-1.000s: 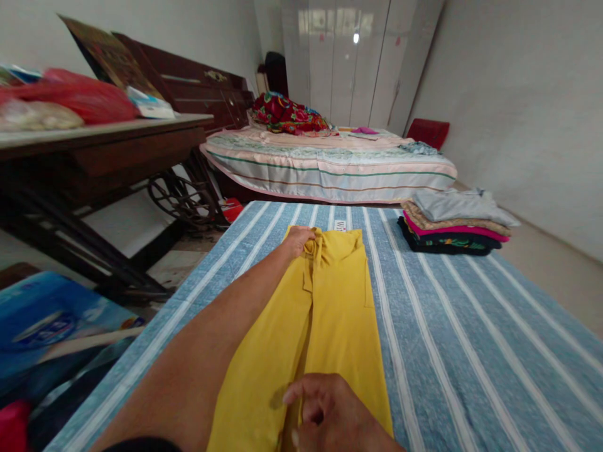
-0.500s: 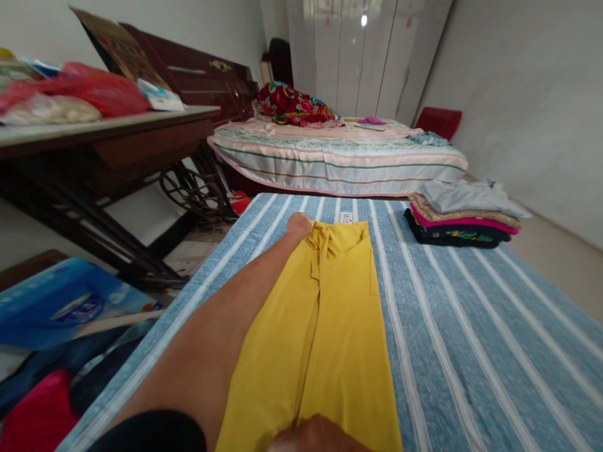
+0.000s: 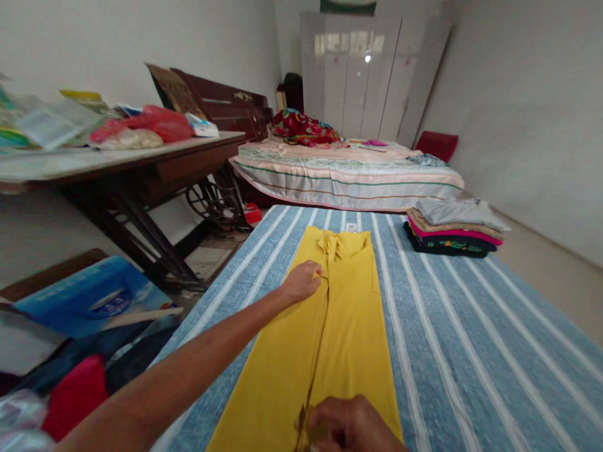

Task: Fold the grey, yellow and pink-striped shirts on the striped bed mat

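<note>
Yellow trousers (image 3: 355,326) lie lengthwise on the blue-and-white striped bed cover, with the tied waist (image 3: 346,242) at the far end. My left hand (image 3: 304,280) reaches over the left leg, just below the waist tie; its fingers are closed on the trouser cloth by the middle seam. Close to me at the lower edge, my right hand (image 3: 353,424) is closed too, pinching cloth at the same seam. The cloth lifts a little there, opening a dark slit beside the fingers. The ends of the trouser legs lie out of view.
A stack of folded clothes (image 3: 455,229) sits on the striped cover (image 3: 494,351) at the right. Beyond is a larger bed (image 3: 348,179). A sewing-machine table (image 3: 188,164) stands at the left, with a blue box (image 3: 97,298) and loose clothes below it.
My left hand has come back from the waist's left corner to the middle seam. My right hand has lifted slightly and shows more fully. The view has tilted up and shifted left.
</note>
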A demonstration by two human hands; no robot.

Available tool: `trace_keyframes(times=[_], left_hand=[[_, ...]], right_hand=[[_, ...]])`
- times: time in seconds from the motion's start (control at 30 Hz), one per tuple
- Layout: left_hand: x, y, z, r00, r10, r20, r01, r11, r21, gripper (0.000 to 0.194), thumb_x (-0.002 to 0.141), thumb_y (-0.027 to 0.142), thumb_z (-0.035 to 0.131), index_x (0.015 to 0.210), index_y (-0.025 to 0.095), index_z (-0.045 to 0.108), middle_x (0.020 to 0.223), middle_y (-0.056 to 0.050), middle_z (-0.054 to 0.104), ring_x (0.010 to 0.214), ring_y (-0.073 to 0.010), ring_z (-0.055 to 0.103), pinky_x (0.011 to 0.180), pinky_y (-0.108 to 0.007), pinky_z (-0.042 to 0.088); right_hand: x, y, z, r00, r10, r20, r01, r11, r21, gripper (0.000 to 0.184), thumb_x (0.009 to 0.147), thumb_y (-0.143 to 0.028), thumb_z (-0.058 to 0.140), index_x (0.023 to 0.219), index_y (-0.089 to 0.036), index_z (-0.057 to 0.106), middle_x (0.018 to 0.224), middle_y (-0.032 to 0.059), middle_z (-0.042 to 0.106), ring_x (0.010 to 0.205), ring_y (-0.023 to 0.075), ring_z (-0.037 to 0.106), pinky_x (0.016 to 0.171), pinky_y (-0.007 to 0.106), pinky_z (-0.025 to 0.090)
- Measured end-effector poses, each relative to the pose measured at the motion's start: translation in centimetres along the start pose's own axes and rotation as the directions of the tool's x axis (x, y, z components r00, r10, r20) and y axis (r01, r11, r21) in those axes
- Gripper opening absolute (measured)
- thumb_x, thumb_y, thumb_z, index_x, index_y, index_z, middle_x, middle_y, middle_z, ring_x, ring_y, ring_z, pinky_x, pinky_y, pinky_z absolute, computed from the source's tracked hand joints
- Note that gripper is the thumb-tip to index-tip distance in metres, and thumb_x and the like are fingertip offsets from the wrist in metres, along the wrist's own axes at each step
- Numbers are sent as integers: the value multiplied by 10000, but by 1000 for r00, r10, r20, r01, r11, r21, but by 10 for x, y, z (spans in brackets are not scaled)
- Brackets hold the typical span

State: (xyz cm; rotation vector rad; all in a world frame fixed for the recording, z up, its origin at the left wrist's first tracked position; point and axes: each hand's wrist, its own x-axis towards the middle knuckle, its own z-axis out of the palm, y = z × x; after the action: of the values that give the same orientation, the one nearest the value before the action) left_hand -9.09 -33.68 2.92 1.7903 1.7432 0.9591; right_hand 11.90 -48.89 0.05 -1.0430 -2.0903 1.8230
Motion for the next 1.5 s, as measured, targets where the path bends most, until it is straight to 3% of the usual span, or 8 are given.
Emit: trace_keyframes(times=[0.1,0.17,0.23,0.33,0.63,0.93,1.2,1.5], left_hand=[[-58,0,11,997,55,59,-60,994,93,190,678,106,557,842,160,637,1076,-100,644,1097,-249,554,1027,-405,375],[-92,-2,20,986,106,125,-140,941,308,284,783,185,497,1042,130,602,1285,-156,537,1238,-258,460,1074,-410,337],[-117,-3,30,979,117,166,-180,876,448,340,818,214,468,1131,118,562,1350,-172,481,1279,-260,420,1086,-406,335],[-137,-1,38,974,124,188,-205,834,512,357,835,223,458,1167,119,541,1383,-163,453,1306,-268,386,1090,-440,331],[-138,-7,30,979,133,152,-189,866,462,383,831,213,453,1184,93,542,1317,-168,523,1243,-236,467,1064,-394,383],[-164,1,32,958,205,201,-279,825,491,280,827,191,470,1067,120,596,1323,-161,517,1266,-266,441,1058,-432,390],[-180,-1,34,951,273,147,-309,821,480,279,831,172,469,1087,142,576,1315,-143,530,1253,-251,460,1038,-439,416],[-184,5,38,978,185,99,-210,870,446,124,803,242,544,885,160,589,1315,-157,526,1253,-269,460,1043,-453,402]], right_hand=[[-2,10,-1,997,-52,-55,43,988,-149,255,641,-149,612,873,-184,710,528,-60,516,495,81,467,463,164,281],[-2,13,0,996,-62,-71,45,975,-218,289,646,-144,603,911,-185,708,537,-55,548,500,86,488,474,167,299],[-3,14,4,996,-70,-55,54,966,-252,272,657,-159,608,909,-182,706,560,-43,591,512,95,518,482,167,315],[-5,14,13,995,-91,-27,80,956,-283,250,655,-156,617,887,-172,706,628,-17,653,560,106,568,510,161,338],[-18,12,23,994,-110,-24,98,950,-297,235,723,-197,597,934,-240,691,773,-21,696,678,114,616,590,160,388],[-24,11,31,995,-96,12,93,918,-385,214,753,-254,576,941,-250,679,809,-13,698,723,136,624,608,181,388],[-23,-3,35,999,-26,43,43,878,-476,311,716,-231,609,1013,-200,695,865,24,723,724,157,651,607,184,417],[-12,19,50,997,-64,35,73,833,-548,287,702,-245,643,981,-215,706,862,19,728,742,155,671,641,169,433]])
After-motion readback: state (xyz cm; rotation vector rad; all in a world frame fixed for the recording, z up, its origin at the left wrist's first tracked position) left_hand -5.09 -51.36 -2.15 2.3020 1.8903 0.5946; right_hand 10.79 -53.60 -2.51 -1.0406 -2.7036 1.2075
